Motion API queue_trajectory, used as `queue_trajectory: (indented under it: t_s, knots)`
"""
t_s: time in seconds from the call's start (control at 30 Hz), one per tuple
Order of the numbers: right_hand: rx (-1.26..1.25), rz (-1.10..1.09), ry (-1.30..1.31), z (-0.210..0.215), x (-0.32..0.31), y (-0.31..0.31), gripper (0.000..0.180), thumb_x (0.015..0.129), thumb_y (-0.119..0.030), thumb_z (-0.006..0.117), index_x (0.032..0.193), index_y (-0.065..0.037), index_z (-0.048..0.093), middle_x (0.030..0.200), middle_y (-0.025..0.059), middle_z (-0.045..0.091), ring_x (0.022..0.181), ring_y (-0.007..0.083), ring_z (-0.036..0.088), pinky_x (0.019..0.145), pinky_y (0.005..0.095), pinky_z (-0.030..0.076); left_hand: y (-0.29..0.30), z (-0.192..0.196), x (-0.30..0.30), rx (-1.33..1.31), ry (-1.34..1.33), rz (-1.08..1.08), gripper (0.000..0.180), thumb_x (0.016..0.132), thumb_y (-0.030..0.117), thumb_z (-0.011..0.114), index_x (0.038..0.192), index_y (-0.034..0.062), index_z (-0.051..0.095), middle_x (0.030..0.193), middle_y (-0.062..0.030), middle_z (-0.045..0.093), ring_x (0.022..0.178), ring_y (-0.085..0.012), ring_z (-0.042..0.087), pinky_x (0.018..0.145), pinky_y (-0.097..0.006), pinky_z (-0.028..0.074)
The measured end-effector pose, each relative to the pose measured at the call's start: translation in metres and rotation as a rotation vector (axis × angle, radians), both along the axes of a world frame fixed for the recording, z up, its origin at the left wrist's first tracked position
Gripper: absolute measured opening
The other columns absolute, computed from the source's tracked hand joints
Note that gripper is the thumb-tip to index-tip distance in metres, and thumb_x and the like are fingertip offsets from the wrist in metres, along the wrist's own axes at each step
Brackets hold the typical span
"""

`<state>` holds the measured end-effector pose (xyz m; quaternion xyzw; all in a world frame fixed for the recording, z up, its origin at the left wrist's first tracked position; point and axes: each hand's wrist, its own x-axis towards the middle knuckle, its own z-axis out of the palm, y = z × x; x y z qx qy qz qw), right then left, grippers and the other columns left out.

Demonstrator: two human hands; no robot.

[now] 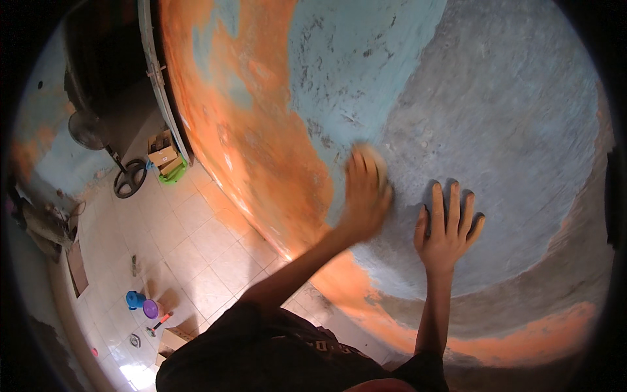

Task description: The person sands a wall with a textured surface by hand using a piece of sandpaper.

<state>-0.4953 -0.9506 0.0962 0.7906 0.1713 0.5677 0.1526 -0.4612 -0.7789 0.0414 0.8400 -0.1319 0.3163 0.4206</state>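
Note:
In front of me rises a wall with a large grey patch [503, 124], a worn blue-green band [346, 72] and orange paint [261, 130]. Flat against the grey patch lies my right hand [447, 232], its fingers stretched and spread, holding nothing. Further left, my left hand [366, 196] is at the wall where the blue-green band meets the grey. Motion smears its fingers, so whether anything is under or between them cannot be made out. Both forearms are bare and reach up from dark sleeves.
On the tiled floor [196, 228] at lower left stand a blue cup [135, 300] and a purple cup [152, 309], near a red-handled tool [161, 322] and a cardboard box [173, 340]. A black fan [87, 130], small boxes [162, 149] and a green item [173, 172] are by the doorway.

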Motion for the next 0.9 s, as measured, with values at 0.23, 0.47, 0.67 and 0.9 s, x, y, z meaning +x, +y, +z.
queue_trajectory:
  t_s: [0.23, 0.47, 0.67, 0.9]
  knots:
    - [0.018, 0.025, 0.008, 0.002, 0.002, 0.009, 0.042, 0.095, -0.033, 0.055, 0.134, -0.022, 0.064, 0.147, 0.0065, 0.053, 0.139, 0.0317, 0.042, 0.116, 0.0556, 0.014, 0.001, -0.051, 0.000, 0.160, -0.318, 0.111, 0.069, 0.097, 0.014, 0.046, 0.149, -0.0141, 0.011, 0.150, -0.0452, 0.008, 0.141, -0.0605, 0.011, 0.117, -0.062, 0.011]
    - [0.006, 0.043, 0.071, -0.011, 0.007, 0.029, 0.044, 0.089, -0.029, 0.060, 0.133, -0.028, 0.064, 0.147, 0.0019, 0.053, 0.139, 0.0292, 0.042, 0.116, 0.0578, 0.011, 0.084, 0.030, 0.027, -0.251, -0.205, 0.033, 0.071, 0.098, 0.019, 0.048, 0.149, -0.0150, 0.013, 0.152, -0.0442, 0.005, 0.141, -0.0603, 0.010, 0.117, -0.061, 0.010]
    - [-0.035, 0.050, 0.094, -0.020, 0.023, 0.067, 0.044, 0.087, -0.026, 0.062, 0.131, -0.031, 0.065, 0.145, -0.0025, 0.054, 0.138, 0.0241, 0.043, 0.114, 0.0569, 0.016, 0.053, -0.059, 0.021, -0.139, -0.147, -0.014, 0.075, 0.096, 0.023, 0.052, 0.150, -0.0132, 0.013, 0.152, -0.0446, 0.008, 0.140, -0.0622, 0.008, 0.116, -0.063, 0.010]
    - [-0.062, 0.112, 0.110, -0.010, 0.051, 0.137, 0.038, 0.087, -0.025, 0.062, 0.124, -0.031, 0.068, 0.143, -0.0056, 0.054, 0.132, 0.0190, 0.048, 0.107, 0.0540, 0.026, 0.162, -0.060, 0.096, -0.039, 0.030, 0.148, 0.075, 0.097, 0.019, 0.048, 0.148, -0.0175, 0.005, 0.154, -0.0425, 0.003, 0.144, -0.0579, 0.002, 0.118, -0.060, 0.010]
